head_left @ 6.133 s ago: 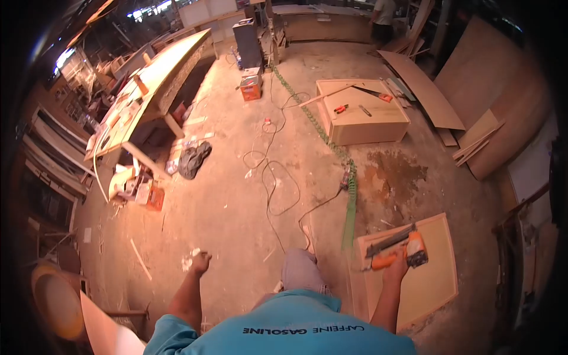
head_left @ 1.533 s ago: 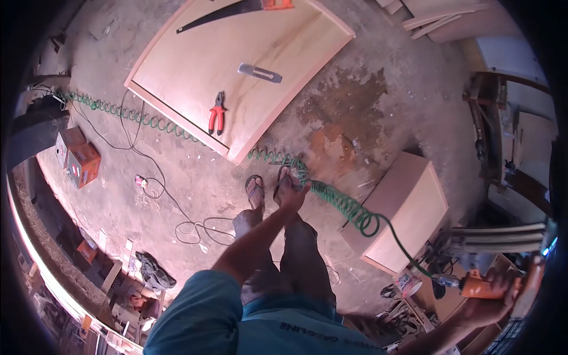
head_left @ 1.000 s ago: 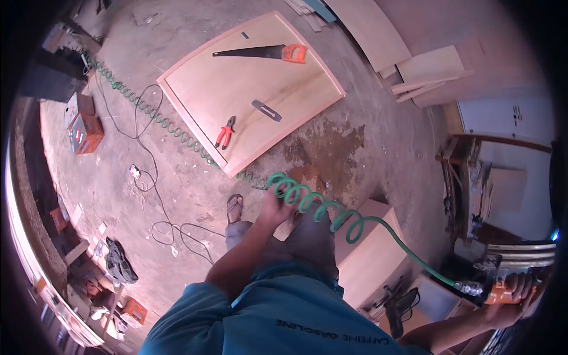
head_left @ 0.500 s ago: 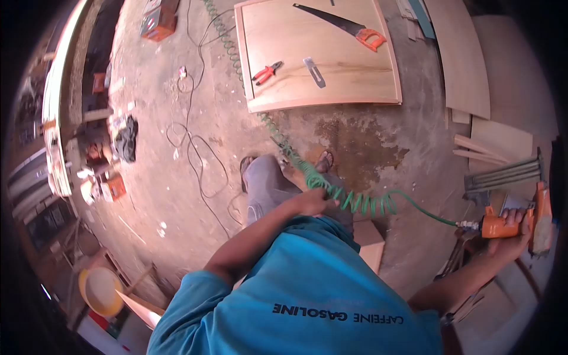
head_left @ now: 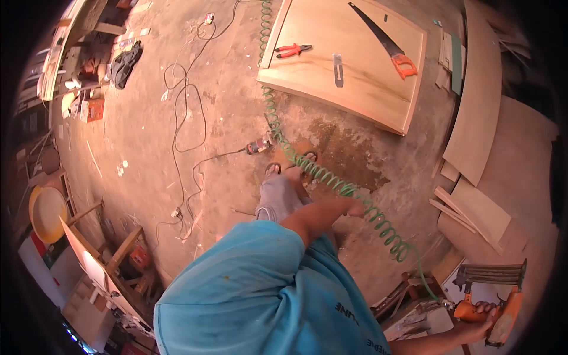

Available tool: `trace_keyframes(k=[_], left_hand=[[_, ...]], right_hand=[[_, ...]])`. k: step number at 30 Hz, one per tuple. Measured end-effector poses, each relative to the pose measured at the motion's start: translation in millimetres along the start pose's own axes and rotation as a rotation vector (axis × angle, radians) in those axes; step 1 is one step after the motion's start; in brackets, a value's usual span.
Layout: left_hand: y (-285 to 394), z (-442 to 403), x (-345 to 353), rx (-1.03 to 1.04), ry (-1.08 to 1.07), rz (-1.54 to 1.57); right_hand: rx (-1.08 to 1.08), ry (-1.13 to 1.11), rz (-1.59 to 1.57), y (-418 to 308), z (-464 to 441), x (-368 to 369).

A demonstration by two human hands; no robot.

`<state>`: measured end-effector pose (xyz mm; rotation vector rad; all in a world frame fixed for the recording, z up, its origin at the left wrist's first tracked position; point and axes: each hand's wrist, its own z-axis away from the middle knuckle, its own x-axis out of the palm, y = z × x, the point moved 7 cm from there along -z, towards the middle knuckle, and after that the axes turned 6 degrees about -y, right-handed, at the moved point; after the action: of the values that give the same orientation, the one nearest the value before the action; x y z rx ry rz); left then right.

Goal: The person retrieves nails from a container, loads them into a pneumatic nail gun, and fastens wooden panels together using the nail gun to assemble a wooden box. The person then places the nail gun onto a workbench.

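Head view, showing red-handled pliers (head_left: 290, 51) on a wooden box (head_left: 373, 94) ahead of the left hand (head_left: 355, 207). Reaching with the left hand to the green coiled hose (head_left: 346, 189), with closure impossible to tell. Gripping the orange nail gun (head_left: 506, 322) in the right hand (head_left: 486, 310), with the hose attached. Probably managing the hose while carrying the nail gun, calling for slack and loops clear of the feet (head_left: 309, 157).

Coiled hose (head_left: 385, 230), lower right: smooth plastic. Panel (head_left: 370, 74), upper right: smooth matt wood. Shirt (head_left: 236, 284), bottom: matt cloth.
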<state>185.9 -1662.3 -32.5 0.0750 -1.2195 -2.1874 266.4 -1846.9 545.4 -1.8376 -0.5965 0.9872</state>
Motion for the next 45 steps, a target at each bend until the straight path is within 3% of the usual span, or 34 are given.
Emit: trace_keyframes(k=[1, 4, 6, 8, 9, 10, 12, 17, 19, 20, 24, 28, 32, 35, 38, 39, 41, 43, 45], left_hand=[[-8.1, -16.8, 2.0, 0.089, -0.029, -0.141], [-67.7, -12.3, -32.0, 0.032, 0.141, -0.028], [-93.4, 66.4, -100.2, -0.041, 0.654, 0.115], [-146.6, 123.0, -150.9, -0.299, 0.891, 0.334], [-167.5, 157.9, -164.9, -0.277, 1.156, 0.325], [-179.1, 186.7, -180.4, -0.349, 1.246, 0.368], [-276.7, 181.4, -197.0, -0.537, 1.245, 0.295], [-385.4, 140.5, -246.6, -0.600, 1.147, 0.067], [-458.3, 81.6, -256.7, -0.645, 0.938, -0.073], [-469.3, 65.5, -254.4, -0.654, 0.990, -0.025], [-453.4, 31.3, -263.4, -0.748, 1.159, 0.070], [-470.8, 12.3, -244.0, -0.807, 1.357, 0.131], [-462.6, 2.0, -233.6, -0.818, 1.175, 0.230], [-435.1, -30.2, -242.3, -0.617, 0.912, 0.195], [-357.7, -15.4, -273.1, -0.314, 1.053, 0.405], [-355.3, -6.0, -285.9, -0.320, 1.212, 0.435], [-372.8, 14.9, -297.5, -0.325, 1.535, 0.517], [-415.9, 44.7, -313.9, -0.366, 1.583, 0.507], [-415.1, 99.1, -326.6, -0.561, 1.626, 0.513]], right_hand=[[-0.103, 0.019, 0.104, -4.8, 1.3, 3.6], [-0.074, 0.044, 0.270, -13.5, 6.5, 26.4], [0.022, -0.028, 0.194, -5.5, 7.6, 42.3], [0.124, -0.113, 0.130, 15.0, 4.1, 59.0], [0.180, -0.156, 0.095, 38.3, 3.3, 62.7], [0.241, -0.200, 0.061, 67.4, 2.4, 67.6], [0.360, -0.273, 0.181, 129.8, -1.9, 67.9], [0.467, -0.386, 0.379, 252.3, 37.5, 176.5], [0.545, -0.373, 0.475, 297.6, 62.2, 209.3], [0.582, -0.380, 0.493, 317.6, 71.7, 218.2], [0.718, -0.411, 0.490, 381.8, 103.6, 238.3], [0.778, -0.473, 0.404, 399.3, 112.7, 260.2], [0.740, -0.473, 0.431, 398.7, 107.2, 267.7], [0.755, -0.418, 0.453, 395.6, 95.1, 258.1], [0.732, -0.358, 0.402, 391.9, 85.3, 259.4], [0.840, -0.577, 0.230, 394.0, 85.6, 269.3], [0.784, -0.609, 0.288, 374.4, 72.9, 276.9], [0.666, -0.579, 0.282, 358.3, 66.4, 289.9], [0.607, -0.644, 0.317, 329.3, 59.5, 309.6]])
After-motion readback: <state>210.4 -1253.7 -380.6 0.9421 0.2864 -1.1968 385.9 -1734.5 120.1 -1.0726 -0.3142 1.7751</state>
